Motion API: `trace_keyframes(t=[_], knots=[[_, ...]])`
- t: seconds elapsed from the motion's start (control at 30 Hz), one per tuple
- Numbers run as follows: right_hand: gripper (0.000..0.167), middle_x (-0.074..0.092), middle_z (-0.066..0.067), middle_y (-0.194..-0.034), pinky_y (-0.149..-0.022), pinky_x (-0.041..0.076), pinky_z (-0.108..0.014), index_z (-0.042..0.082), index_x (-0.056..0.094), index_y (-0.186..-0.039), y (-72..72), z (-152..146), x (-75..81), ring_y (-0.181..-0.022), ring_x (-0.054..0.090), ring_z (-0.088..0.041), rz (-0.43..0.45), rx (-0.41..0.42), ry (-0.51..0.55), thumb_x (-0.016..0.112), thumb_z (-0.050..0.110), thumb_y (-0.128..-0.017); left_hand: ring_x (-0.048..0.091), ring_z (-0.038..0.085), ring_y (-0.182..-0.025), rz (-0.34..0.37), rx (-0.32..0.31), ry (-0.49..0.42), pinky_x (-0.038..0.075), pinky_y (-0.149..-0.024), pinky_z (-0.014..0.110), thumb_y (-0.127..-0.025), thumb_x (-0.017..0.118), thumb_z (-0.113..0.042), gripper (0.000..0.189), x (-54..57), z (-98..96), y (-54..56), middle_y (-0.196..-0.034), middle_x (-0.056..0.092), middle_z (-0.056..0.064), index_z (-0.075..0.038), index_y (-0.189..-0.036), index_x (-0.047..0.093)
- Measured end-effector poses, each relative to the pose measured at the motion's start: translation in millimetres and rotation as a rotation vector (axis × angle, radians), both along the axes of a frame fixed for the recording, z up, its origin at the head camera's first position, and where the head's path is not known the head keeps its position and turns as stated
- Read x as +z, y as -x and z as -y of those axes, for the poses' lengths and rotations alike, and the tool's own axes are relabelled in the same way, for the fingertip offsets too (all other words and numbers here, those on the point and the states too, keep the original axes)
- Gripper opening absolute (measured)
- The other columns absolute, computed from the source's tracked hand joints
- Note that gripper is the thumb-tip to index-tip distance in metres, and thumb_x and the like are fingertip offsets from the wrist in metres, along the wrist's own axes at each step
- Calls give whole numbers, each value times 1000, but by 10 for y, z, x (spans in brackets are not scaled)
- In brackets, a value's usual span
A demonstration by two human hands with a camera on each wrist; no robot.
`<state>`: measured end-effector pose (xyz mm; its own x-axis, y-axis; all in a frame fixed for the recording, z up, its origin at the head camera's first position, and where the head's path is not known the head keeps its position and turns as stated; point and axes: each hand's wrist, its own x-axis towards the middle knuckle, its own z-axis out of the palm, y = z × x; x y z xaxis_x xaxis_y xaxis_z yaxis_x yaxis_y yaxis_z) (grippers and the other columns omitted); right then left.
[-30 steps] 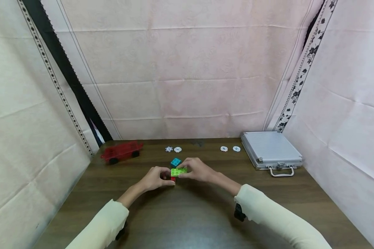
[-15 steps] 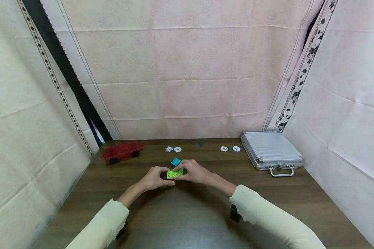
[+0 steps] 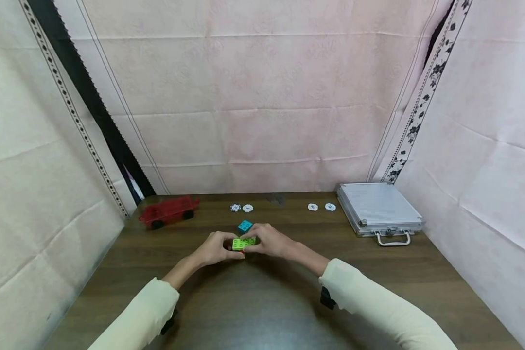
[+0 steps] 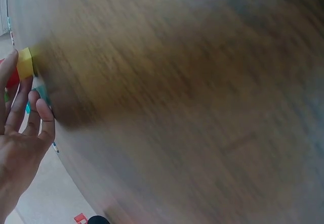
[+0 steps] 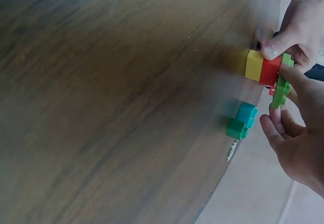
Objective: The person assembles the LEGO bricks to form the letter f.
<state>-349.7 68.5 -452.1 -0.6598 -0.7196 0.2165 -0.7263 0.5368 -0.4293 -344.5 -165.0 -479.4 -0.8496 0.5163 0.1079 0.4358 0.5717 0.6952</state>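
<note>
"What do we see from the head view?"

"Pale cloth (image 3: 262, 97) hangs behind a brown table (image 3: 262, 301). Near its middle, a lime brick (image 3: 243, 244) is pinched between thumb and fingers of the right hand (image 3: 271, 241); the left hand (image 3: 214, 249) curls in from the other side. A blue brick (image 3: 245, 226) lies just beyond."

"And at the left wrist?"

"We find a red brick (image 4: 14, 76) above a yellow brick (image 4: 25, 63), gripped by the left thumb and fingers, two other fingers bent loosely, clear of both."

"From the right wrist, what worries us?"

"The lime brick overhangs one side of the red brick; whether its studs have seated, we cannot tell. A crooked push on that overhang could pop it loose or tip the stack. A slack left grip might let the pair twist. The blue brick and a dark green brick (image 5: 236, 128) stand near enough for straying knuckles to knock."
</note>
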Motion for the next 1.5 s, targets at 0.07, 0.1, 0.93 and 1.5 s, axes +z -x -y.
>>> trace_keyframes(t=[0.07, 0.1, 0.93, 1.5], knots=[[34, 70, -7, -116, -72, 51, -17, 10, 75, -128, -3, 3, 0, -99, 62, -11, 1, -4, -6, 76, 25, -97, 56, 11, -69, 3, 0, 2, 47, -60, 26, -88, 86, -24, 23, 5, 2, 2, -81, 65, -4, -15, -105, 74], [34, 71, -7, -116, -72, 51, -17, 11, 75, -128, -3, 6, -1, -99, 62, -11, -1, -6, -9, 76, 25, -97, 56, 11, -69, 1, 1, 2, 47, -60, 26, -88, 87, -24, 23, 4, 3, 6, -81, 65, -4, -15, -106, 74], [35, 68, -16, -120, -86, 57, -39, -1, 71, -127, 189, -228, 121, -104, 68, -30, 17, -22, 114, 72, 21, -100, 56, 11, -69, -3, 24, 20, 47, -60, 26, -87, 87, -29, 31, -39, -8, 17, -82, 66, -4, -13, -110, 73], [37, 71, -14, -124, -90, 57, -35, 1, 71, -128, 540, -346, -189, -109, 70, -26, 57, -115, 66, 79, 14, -95, 63, 12, -83, -3, 48, 0, 53, -73, 29, -86, 88, -32, 45, 16, -3, -32, -101, 72, -4, -15, -124, 73]])
